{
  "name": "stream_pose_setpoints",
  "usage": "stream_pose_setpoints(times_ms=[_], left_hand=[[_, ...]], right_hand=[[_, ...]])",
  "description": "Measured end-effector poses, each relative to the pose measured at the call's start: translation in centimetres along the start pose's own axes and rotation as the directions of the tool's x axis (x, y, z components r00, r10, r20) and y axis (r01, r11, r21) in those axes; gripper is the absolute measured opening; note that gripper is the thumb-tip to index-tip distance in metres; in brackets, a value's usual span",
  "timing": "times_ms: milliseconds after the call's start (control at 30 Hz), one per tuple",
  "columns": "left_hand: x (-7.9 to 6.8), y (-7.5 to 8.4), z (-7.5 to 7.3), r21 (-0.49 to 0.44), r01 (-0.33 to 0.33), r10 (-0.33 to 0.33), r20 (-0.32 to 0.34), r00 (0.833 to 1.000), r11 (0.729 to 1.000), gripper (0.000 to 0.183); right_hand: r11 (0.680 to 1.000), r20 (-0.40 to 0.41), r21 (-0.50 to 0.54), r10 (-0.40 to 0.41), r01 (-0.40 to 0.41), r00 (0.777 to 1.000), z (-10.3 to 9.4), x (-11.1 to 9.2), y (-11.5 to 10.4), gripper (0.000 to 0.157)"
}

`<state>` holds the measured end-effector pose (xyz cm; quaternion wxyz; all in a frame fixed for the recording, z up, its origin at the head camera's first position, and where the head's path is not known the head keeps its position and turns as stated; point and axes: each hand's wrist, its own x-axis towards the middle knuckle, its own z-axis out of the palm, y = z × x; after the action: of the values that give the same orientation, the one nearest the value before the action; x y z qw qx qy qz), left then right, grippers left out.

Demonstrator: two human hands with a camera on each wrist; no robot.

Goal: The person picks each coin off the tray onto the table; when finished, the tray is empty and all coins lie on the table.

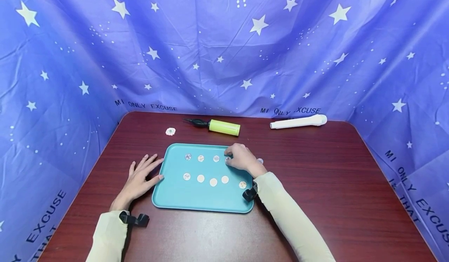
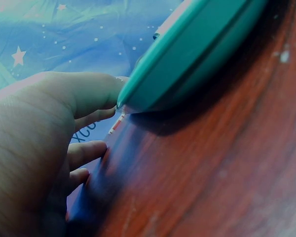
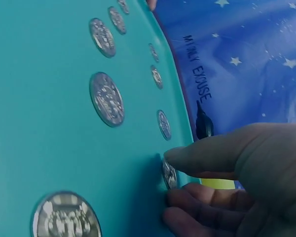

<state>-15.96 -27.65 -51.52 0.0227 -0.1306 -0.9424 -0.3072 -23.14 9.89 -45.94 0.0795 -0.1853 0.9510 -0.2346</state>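
Small shiny coin-like discs, such as one at the front left (image 1: 186, 176), lie in two rows on a teal tray (image 1: 196, 199). My right hand (image 1: 242, 158) is over the tray's back right part. In the right wrist view, its thumb and fingers pinch a coin-like disc (image 3: 169, 174) standing tilted at the end of the back row. My left hand (image 1: 140, 182) lies beside the tray with fingers spread, its thumb and a fingertip touching the left rim. The left wrist view shows the thumb against the tray's edge (image 2: 187, 59).
Behind the tray lies a yellow-green hand pump (image 1: 224, 127) with a black nozzle. A white flower-shaped piece (image 1: 170, 131) is to its left, a white microphone-like stick (image 1: 298, 122) to its right. Another disc (image 1: 260, 161) shows just right of my right hand. A starry blue curtain (image 1: 224, 78) surrounds the table.
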Motion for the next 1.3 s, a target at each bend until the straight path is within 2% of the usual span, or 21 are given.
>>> stream_pose_setpoints(times_ms=[167,367,500,567,733,800,933,1000,1167,1300], left_hand=[[0.0,0.0,0.0,-0.005,0.001,-0.001,0.002,1.000,1.000,0.062],[-0.1,0.1,0.0,-0.010,0.002,-0.002,0.001,1.000,1.000,0.062],[-0.1,0.1,-0.1,-0.011,0.000,0.000,-0.001,1.000,1.000,0.062],[-0.1,0.1,-0.1,-0.010,-0.002,0.002,-0.003,1.000,1.000,0.062],[-0.1,0.1,-0.1,-0.006,-0.003,0.003,-0.004,1.000,1.000,0.062],[-0.1,0.2,-0.1,-0.005,-0.003,0.003,-0.002,1.000,1.000,0.062],[-0.1,0.2,0.0,-0.003,-0.002,0.002,0.003,1.000,1.000,0.062],[-0.1,0.2,0.0,-0.004,-0.002,0.002,0.002,1.000,1.000,0.062],[-0.2,0.2,0.0,-0.001,-0.005,0.005,-0.012,1.000,1.000,0.062],[-0.2,0.1,0.0,0.001,-0.004,0.004,-0.013,1.000,1.000,0.062]], right_hand=[[0.992,0.026,-0.125,-0.027,0.030,0.999,0.0,0.1,-0.8,0.025],[0.982,0.021,-0.185,-0.038,0.041,0.999,-0.2,0.1,-1.9,0.014],[0.981,0.059,-0.193,-0.003,0.015,0.998,-0.2,0.4,-2.7,0.037],[0.980,0.086,-0.199,0.035,-0.017,0.996,-0.3,0.7,-3.2,0.041],[0.969,0.132,-0.233,0.119,-0.086,0.984,-0.4,1.3,-3.8,0.017],[0.969,0.143,-0.223,0.140,-0.106,0.980,-0.5,1.5,-3.7,0.013],[0.983,0.149,-0.138,0.144,-0.124,0.978,-0.6,1.5,-3.0,0.018],[0.987,0.134,-0.096,0.137,-0.125,0.981,-0.7,1.4,-2.5,0.020],[0.993,0.091,-0.007,0.121,-0.121,0.988,-0.7,0.9,-1.5,0.010],[0.992,0.061,0.042,0.114,-0.117,0.992,-0.5,0.5,-1.1,0.008]])
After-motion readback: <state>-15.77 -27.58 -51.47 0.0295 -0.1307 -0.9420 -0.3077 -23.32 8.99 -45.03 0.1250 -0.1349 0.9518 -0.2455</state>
